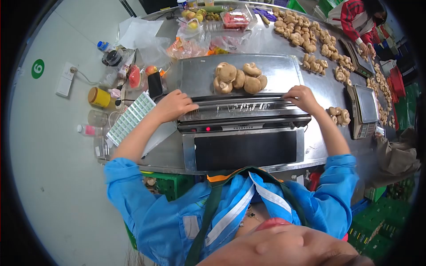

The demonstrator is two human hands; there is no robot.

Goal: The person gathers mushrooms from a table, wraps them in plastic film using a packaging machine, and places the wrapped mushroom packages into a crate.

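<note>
A film-wrapping machine (244,117) with a lit red lamp stands before me on the metal table. Clear plastic film (242,107) lies shiny and wrinkled along its roller. My left hand (177,106) is closed at the left end of the film, fingers pointing inward. At the right end, my right hand (301,98) pinches the film's edge, fingers bent. The film between my fingertips is hard to make out. Just beyond the roller, several shiitake mushrooms (239,79) sit in a cluster on the steel plate (195,73). Nearest me is the machine's black panel (246,150).
Left of the machine are a label sheet (132,117), a phone (155,85), a yellow-labelled jar (98,97) and bottles. Fruit and plastic bags (188,46) lie behind. Rows of mushroom groups (301,31), a scale (364,108) and a co-worker's hands (367,49) are at right.
</note>
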